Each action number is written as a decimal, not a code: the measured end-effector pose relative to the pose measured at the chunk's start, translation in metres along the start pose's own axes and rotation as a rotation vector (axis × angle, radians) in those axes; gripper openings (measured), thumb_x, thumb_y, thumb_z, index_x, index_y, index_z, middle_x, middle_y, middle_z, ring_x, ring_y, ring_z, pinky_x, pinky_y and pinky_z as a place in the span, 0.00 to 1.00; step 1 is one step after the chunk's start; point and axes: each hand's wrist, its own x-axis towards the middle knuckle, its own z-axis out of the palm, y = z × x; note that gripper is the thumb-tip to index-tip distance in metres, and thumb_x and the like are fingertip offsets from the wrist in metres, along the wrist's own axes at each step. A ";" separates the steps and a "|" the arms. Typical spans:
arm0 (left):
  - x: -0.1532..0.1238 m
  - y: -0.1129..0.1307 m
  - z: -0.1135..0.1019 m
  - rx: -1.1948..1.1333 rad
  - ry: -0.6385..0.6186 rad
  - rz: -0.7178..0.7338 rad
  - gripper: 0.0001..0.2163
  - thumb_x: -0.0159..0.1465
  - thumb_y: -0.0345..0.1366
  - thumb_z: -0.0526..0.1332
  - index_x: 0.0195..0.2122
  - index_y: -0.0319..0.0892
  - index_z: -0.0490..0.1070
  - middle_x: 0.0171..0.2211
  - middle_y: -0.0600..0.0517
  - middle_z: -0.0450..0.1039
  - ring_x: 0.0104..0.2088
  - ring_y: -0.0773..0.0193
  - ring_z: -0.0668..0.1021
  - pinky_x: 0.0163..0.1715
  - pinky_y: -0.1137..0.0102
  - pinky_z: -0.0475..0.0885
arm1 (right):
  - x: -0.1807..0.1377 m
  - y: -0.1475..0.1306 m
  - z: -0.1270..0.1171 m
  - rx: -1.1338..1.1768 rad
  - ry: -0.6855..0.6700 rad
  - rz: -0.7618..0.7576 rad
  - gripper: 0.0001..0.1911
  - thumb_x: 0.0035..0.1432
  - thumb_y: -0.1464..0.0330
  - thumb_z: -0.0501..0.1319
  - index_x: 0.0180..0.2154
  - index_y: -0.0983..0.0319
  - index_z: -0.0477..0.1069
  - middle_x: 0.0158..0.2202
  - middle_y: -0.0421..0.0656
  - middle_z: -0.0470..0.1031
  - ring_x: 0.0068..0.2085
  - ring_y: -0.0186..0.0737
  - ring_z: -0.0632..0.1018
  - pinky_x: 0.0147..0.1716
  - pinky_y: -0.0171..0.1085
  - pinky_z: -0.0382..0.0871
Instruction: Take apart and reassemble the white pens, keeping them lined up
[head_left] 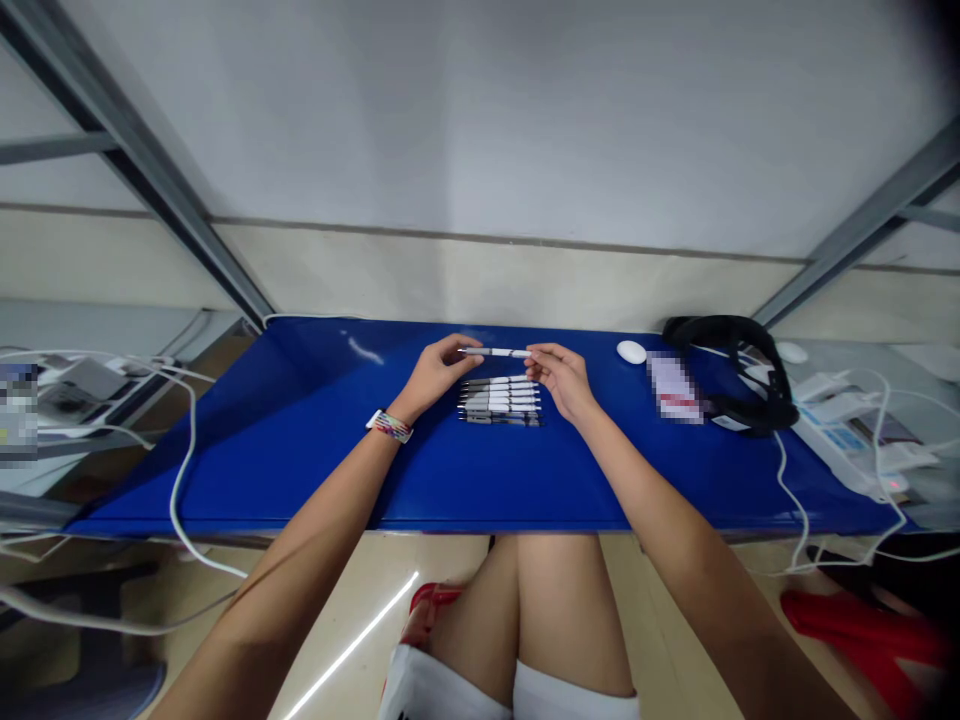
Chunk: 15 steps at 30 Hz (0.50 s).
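Observation:
A white pen with a grey grip (499, 352) lies level between my two hands, just beyond a row of pens. Its grey tip end is pinched by the fingers of my left hand (441, 368). At the opposite end, the thumb and fingers of my right hand (562, 376) close on the white barrel. Several similar pens (501, 397) lie side by side on the blue tabletop (315, 440), tips to the left. The pens closest to me look darker or clear rather than white.
To the right are a white oval object (631, 352), a blurred-out packet or card (673, 386) and a black headset-like strap (780, 375). White cables (187, 450) hang over the left edge. Metal posts (172, 190) rise on both sides, with a wall behind.

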 end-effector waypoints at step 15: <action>0.004 -0.010 -0.007 -0.041 0.018 0.005 0.23 0.61 0.42 0.74 0.56 0.43 0.79 0.45 0.46 0.84 0.43 0.58 0.83 0.50 0.63 0.75 | -0.003 -0.001 0.002 -0.043 -0.014 -0.033 0.14 0.51 0.61 0.76 0.38 0.60 0.83 0.30 0.43 0.81 0.30 0.37 0.78 0.33 0.39 0.74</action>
